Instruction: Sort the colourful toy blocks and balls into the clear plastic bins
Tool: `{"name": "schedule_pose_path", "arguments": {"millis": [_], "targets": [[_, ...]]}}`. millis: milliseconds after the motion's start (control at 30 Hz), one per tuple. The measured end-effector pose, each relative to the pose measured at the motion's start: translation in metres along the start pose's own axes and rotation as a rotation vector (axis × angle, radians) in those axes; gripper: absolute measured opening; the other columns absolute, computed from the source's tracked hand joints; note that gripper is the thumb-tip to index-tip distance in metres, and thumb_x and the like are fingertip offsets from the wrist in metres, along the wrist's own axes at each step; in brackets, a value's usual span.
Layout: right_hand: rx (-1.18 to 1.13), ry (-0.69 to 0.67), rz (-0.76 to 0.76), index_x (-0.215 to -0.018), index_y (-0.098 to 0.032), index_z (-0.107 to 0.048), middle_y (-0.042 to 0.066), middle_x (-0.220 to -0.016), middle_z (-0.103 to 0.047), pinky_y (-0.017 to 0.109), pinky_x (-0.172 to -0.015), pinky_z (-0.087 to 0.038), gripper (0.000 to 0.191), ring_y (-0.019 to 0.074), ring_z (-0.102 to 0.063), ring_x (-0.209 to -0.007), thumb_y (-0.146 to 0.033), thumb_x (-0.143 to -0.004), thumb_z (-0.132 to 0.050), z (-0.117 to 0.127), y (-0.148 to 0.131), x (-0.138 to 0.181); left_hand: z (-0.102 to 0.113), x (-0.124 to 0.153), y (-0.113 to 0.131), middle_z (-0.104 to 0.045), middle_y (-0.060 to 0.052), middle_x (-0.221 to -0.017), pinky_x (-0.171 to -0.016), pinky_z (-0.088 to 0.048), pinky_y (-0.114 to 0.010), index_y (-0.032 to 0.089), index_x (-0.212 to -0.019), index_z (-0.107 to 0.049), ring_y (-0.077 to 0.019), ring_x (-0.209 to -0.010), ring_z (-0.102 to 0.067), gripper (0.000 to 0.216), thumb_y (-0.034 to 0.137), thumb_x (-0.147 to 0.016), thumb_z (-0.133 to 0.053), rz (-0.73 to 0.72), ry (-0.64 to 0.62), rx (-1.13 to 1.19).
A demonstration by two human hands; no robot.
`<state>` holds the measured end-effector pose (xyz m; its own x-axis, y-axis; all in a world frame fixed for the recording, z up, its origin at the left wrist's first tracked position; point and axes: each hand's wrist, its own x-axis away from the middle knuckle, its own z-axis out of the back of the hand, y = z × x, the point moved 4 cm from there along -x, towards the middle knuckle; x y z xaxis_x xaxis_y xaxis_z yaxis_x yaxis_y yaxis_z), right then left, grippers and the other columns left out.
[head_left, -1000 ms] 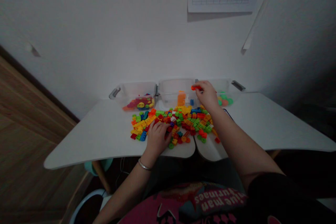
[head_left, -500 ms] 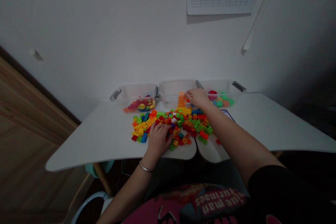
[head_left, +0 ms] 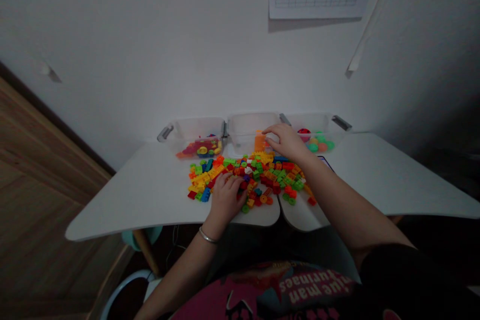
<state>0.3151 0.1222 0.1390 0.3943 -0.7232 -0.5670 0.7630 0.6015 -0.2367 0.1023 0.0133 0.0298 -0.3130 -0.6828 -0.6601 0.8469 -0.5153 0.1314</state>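
My left hand rests on the near side of a spread-out pile of toy building bricks, thumb and fingers apart and curved over them. Dark red and purple bricks lie by its fingertips, and nothing shows gripped. Above the far edge of the pile, my right hand reaches to the front of the middle clear bin. Its thumb and index finger are apart with no piece visible between them. An orange piece shows in that bin just left of those fingertips.
The left clear bin holds pink, yellow and blue pieces. In the right bin are green and orange balls and a red spotted piece. A phone lies partly behind my right forearm. A gap splits the white table's front edge.
My right hand's fingers have spread apart at the middle bin, and the hand has shifted slightly. My left hand stays on the pile almost unmoved.
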Motion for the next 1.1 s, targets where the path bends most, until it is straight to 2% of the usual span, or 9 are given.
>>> {"name": "schedule_pose_path", "arguments": {"millis": [100,200,367,667,967,1100], "targets": [[0.048,-0.06,-0.041,-0.106,-0.019,-0.071,0.009,-0.109,-0.073,0.041,-0.096,-0.045,0.021,0.0249,-0.063,-0.103,-0.025,-0.09,-0.059,0.0,-0.025,0.022,0.0,0.0,0.0,-0.072,-0.009,-0.104,-0.104,-0.045,-0.051,0.02,-0.107,-0.068,-0.0303,-0.111,-0.058,0.025,0.028,-0.085,-0.063,0.004,-0.019,-0.002],[0.176,-0.167,-0.115,-0.102,-0.018,-0.071,0.011,-0.106,-0.073,0.04,-0.09,-0.046,0.019,0.0283,-0.063,-0.102,-0.028,-0.088,-0.062,-0.011,-0.043,0.048,-0.001,0.001,0.001,-0.073,-0.01,-0.106,-0.105,-0.043,-0.054,0.02,-0.113,-0.068,-0.0307,-0.111,-0.058,0.031,0.028,-0.084,-0.064,-0.004,-0.034,-0.01],[0.292,-0.268,-0.259,-0.104,-0.017,-0.068,0.014,-0.107,-0.071,0.038,-0.084,-0.047,0.022,0.0302,-0.062,-0.102,-0.029,-0.086,-0.065,-0.037,-0.051,0.079,-0.002,0.002,0.003,-0.074,-0.008,-0.109,-0.108,-0.039,-0.056,0.021,-0.124,-0.065,-0.0311,-0.111,-0.058,0.04,0.028,-0.085,-0.064,-0.02,-0.033,-0.025],[0.345,-0.263,-0.298,-0.102,-0.018,-0.065,0.013,-0.103,-0.072,0.037,-0.078,-0.047,0.017,0.0286,-0.065,-0.097,-0.021,-0.088,-0.056,-0.046,-0.044,0.088,-0.003,0.001,0.003,-0.073,-0.01,-0.108,-0.108,-0.04,-0.055,0.02,-0.124,-0.065,-0.0301,-0.108,-0.059,0.04,0.027,-0.085,-0.062,-0.018,-0.043,-0.054],[0.275,-0.268,-0.337,-0.107,-0.02,-0.065,0.011,-0.107,-0.073,0.034,-0.08,-0.047,0.022,0.0257,-0.066,-0.099,-0.018,-0.09,-0.052,-0.051,-0.04,0.092,-0.005,0.0,0.002,-0.073,-0.011,-0.108,-0.109,-0.039,-0.054,0.02,-0.123,-0.064,-0.0291,-0.106,-0.061,0.039,0.027,-0.084,-0.062,0.002,-0.058,-0.047],[0.199,-0.215,-0.344,-0.116,-0.019,-0.064,0.01,-0.109,-0.071,0.035,-0.084,-0.048,0.028,0.026,-0.065,-0.102,-0.02,-0.09,-0.053,-0.048,-0.037,0.094,-0.006,0.001,0.001,-0.072,-0.012,-0.107,-0.105,-0.043,-0.052,0.016,-0.123,-0.064,-0.0292,-0.105,-0.061,0.039,0.026,-0.085,-0.061,-0.001,-0.057,-0.048]]}}
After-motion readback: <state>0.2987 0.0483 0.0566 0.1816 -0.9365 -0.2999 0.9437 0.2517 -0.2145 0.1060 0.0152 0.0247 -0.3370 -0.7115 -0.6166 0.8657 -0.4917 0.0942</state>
